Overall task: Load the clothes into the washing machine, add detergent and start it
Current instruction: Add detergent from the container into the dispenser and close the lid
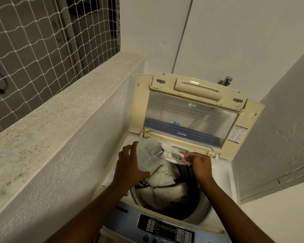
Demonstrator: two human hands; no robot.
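The clothes point(162, 188) are already in the drum of the washing machine point(221, 174), lying just below both hands, so the step in hand looks like adding the detergent. The left hand point(130, 165) is spread around the near side of a clear plastic bag point(148, 156), fingers curved against it and thumb up by its top, steadying it over the drum. The right hand point(199, 163) is closed in a pinch on a small scoop point(172, 149) whose pale bowl reaches away from it toward the mouth of the bag; whether the scoop holds any powder cannot be told. Just beyond the right hand, at the back rim of the opening, a narrow tray point(178, 155) appears to sit open, and the next move likely calls for tipping the scoop there or over the clothes without spilling, then lowering the lid point(191, 118) that stands raised beyond both hands, and reaching back toward the body to the control panel point(165, 228) to start the wash. On the lid, a round logo and two letters show in reverse through the clear pane, seemingly LG; the sticker at its right edge and the panel markings are too small to read.
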